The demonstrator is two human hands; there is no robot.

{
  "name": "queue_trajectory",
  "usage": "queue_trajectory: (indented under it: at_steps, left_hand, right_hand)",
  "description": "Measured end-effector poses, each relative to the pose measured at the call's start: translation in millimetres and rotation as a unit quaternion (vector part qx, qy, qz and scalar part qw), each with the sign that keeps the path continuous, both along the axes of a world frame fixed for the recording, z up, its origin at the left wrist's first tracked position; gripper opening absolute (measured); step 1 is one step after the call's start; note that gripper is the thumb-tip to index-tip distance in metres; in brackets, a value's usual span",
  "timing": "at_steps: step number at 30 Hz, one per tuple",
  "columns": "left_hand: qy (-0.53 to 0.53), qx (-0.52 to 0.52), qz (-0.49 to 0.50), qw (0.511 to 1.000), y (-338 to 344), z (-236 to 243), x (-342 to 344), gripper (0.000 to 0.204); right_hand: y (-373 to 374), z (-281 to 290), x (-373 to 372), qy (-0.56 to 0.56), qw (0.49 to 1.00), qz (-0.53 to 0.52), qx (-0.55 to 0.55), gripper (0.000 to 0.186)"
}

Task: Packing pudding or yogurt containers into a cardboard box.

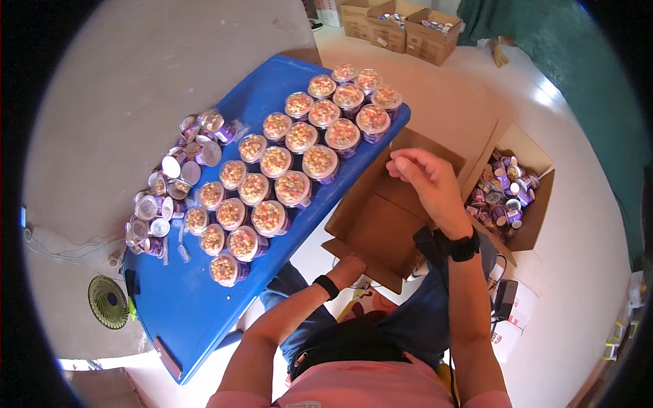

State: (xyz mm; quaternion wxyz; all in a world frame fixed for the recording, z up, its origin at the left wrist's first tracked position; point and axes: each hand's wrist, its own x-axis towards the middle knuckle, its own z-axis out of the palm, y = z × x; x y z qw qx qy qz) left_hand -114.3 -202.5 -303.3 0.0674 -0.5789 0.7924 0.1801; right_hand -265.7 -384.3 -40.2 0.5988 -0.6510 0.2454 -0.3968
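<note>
An open cardboard box [374, 224] stands in front of me beside the blue table, and its visible floor is bare. My left hand [349, 270] is closed at the box's near left edge, its fingertips partly hidden by the flap. Above the box's far right part I hold up my right hand [427, 178], thumb and fingers drawn together; whether something tiny is between them I cannot make out. On the blue table [177, 299], rows of clear-lidded purple cups [275, 161] filled with colourful popcorn-like pieces run along the edge nearest the box.
A jumbled heap of purple cups [163, 197] lies at the table's left side. To my right, another cardboard box [537, 224] is full of loose cups. Several cartons [428, 41] stand at the back. A round green fan [107, 302] is at the far left.
</note>
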Motion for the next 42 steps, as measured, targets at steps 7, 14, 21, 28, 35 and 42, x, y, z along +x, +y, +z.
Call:
queue_trajectory:
  at_steps: [7,14,21,28,35,42]
  left_hand:
    - [0.263,-0.157,0.1,0.946,17.5,110.7,-16.9,0.048]
    - [0.156,-0.466,0.382,0.783,84.2,246.0,22.7,0.058]
    - [0.048,-0.519,0.562,0.642,134.1,235.6,81.3,0.086]
    - [0.151,-0.48,0.583,0.638,145.3,222.6,62.8,0.081]
    - [0.392,-0.288,0.416,0.769,72.9,213.3,-1.9,0.086]
    - [0.338,-0.255,0.331,0.843,-21.8,125.9,9.8,0.091]
  right_hand:
    - [35.3,-44.6,24.7,0.029,0.999,0.025,0.011,0.027]
    - [83.1,-81.5,62.0,0.131,0.985,0.105,-0.031,0.022]
    - [93.2,-77.4,76.6,0.117,0.985,0.125,0.006,0.021]
    - [89.1,-69.5,62.2,0.128,0.986,0.108,-0.013,0.022]
    - [75.2,-37.1,47.0,0.154,0.93,0.298,0.152,0.033]
    - [12.8,-99.9,54.0,0.281,0.912,0.299,-0.001,0.042]
